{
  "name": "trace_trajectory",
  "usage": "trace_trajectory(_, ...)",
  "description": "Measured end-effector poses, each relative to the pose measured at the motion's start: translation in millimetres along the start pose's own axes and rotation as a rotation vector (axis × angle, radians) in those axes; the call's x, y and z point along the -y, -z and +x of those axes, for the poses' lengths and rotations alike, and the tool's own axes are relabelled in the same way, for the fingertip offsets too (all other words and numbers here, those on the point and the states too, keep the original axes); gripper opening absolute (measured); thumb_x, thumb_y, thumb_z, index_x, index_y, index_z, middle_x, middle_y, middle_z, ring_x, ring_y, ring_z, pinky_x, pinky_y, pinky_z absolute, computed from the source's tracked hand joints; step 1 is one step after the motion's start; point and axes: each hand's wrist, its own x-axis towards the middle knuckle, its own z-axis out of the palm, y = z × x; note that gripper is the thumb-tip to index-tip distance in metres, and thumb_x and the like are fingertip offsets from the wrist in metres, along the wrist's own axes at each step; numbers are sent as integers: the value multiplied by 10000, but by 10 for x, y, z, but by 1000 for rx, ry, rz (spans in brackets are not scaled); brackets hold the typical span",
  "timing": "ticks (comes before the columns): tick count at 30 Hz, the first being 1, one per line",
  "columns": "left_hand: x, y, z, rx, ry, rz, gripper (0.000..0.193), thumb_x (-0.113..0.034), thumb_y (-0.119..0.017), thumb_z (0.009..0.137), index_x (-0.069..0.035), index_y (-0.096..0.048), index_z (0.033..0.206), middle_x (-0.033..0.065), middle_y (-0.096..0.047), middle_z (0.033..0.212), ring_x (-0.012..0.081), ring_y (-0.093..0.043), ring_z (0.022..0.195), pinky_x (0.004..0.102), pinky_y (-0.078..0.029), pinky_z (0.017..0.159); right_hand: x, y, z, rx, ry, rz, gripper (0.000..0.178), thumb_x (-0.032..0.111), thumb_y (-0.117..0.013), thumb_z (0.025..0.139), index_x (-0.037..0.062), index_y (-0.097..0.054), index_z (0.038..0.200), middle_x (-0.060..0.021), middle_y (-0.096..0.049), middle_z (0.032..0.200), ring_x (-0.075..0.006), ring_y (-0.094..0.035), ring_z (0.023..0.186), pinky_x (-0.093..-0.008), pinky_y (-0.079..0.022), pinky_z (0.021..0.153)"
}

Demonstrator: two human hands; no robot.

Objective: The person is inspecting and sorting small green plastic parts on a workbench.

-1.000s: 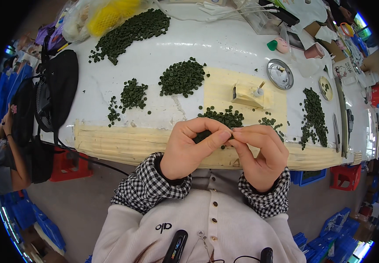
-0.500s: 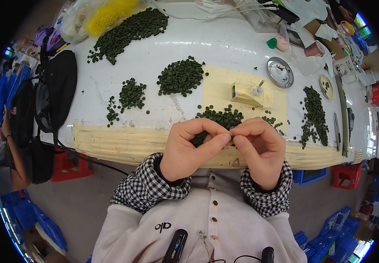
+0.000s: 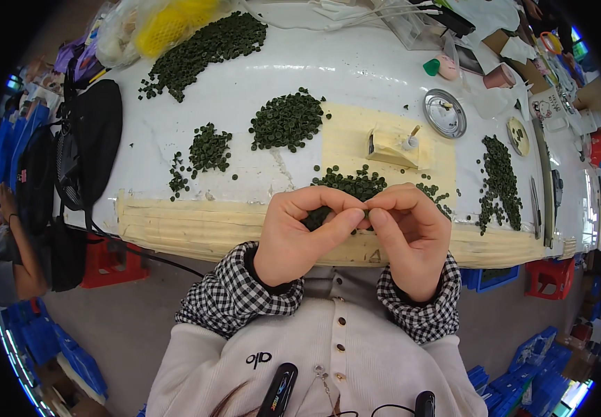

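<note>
My left hand (image 3: 311, 233) and my right hand (image 3: 411, 233) meet above the table's near edge, each with thumb and forefinger pinched. Between their touching fingertips is a small dark green piece (image 3: 366, 215), mostly covered by the fingers. Just behind the hands lies a heap of small dark green round pieces (image 3: 353, 182), partly hidden by them. A few more loose green pieces (image 3: 434, 197) lie behind the right hand. Farther back, on a pale yellow sheet (image 3: 342, 132), stands a tape-covered block (image 3: 388, 150) with a short peg rising from it.
More green heaps lie on the white table (image 3: 258, 76): one at centre (image 3: 288, 120), one at left (image 3: 210, 148), one at far left (image 3: 206, 52), one at right (image 3: 500, 182). A round metal lid (image 3: 445, 114) and tweezers (image 3: 534, 208) lie right. A black backpack (image 3: 92, 146) rests at the left edge.
My right hand has shifted very slightly up and left. Both hands keep their pinch, and the heaps look the same.
</note>
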Motion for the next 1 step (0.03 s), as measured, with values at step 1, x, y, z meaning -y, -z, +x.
trace_trajectory(1, 1, 6, 1, 2, 7, -8, 129, -57, -616, 841, 32, -643, 930, 47, -655, 817, 55, -561, 763, 188, -446, 686, -11, 10, -4, 7, 3, 1, 147, -66, -558, 828, -55, -565, 974, -98, -559, 930, -152, -626, 825, -243, -508, 763)
